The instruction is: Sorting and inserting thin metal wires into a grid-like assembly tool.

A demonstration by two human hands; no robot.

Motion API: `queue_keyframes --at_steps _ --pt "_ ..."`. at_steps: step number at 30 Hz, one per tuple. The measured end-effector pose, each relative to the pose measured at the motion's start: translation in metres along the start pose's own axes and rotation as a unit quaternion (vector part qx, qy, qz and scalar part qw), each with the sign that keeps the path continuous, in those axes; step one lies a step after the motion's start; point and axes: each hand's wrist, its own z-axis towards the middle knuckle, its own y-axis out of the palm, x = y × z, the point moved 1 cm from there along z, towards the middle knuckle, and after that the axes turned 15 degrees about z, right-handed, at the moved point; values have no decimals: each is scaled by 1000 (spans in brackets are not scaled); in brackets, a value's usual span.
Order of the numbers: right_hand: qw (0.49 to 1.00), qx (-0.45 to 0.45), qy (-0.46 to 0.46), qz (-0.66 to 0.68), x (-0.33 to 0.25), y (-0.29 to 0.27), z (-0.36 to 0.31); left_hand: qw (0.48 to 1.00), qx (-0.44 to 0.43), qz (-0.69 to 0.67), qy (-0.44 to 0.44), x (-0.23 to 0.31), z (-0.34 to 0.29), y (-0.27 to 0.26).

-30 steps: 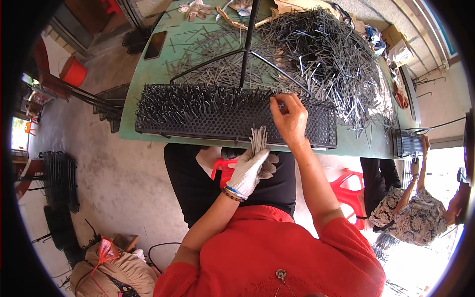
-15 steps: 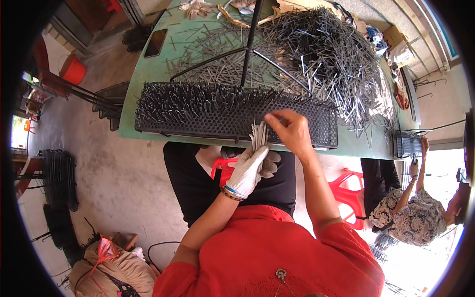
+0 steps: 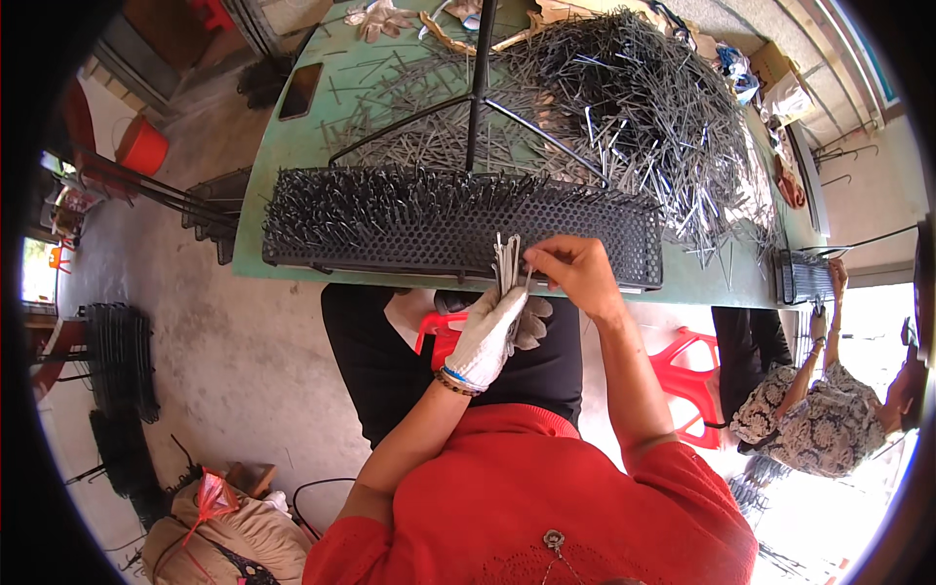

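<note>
In a white knit glove, my left hand (image 3: 490, 333) is closed round an upright bundle of thin metal rods (image 3: 506, 261), their tips fanning out above the fingers. My bare right hand (image 3: 585, 278) pinches one thin metal rod between thumb and forefinger, just right of the bundle. Both hands are at the near edge of a long black perforated tray (image 3: 439, 252). Dark rods (image 3: 375, 205) stand densely in its holes on the left and along the back; bare holes show in front and at the right. A black frame (image 3: 478, 97) rises behind the tray.
A big heap of loose metal rods (image 3: 634, 107) covers the back right of the green table (image 3: 255, 210). A phone (image 3: 300, 91) and gloves (image 3: 380, 19) lie farther left. Red stools (image 3: 682, 380) stand below. At the right, another person (image 3: 809, 409) handles a similar tray (image 3: 807, 280).
My right hand has come down and toward me from over the tray, and a rod now shows in its pinch. My left hand stays in place with the bundle.
</note>
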Motion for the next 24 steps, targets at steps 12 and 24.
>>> queue_keyframes --at_steps 12,24 --pt "917 214 -318 -113 -23 -12 47 998 17 20 -63 -11 6 1" --pt "860 203 -417 -214 -25 6 59 997 23 38 -59 -11 4 -3"
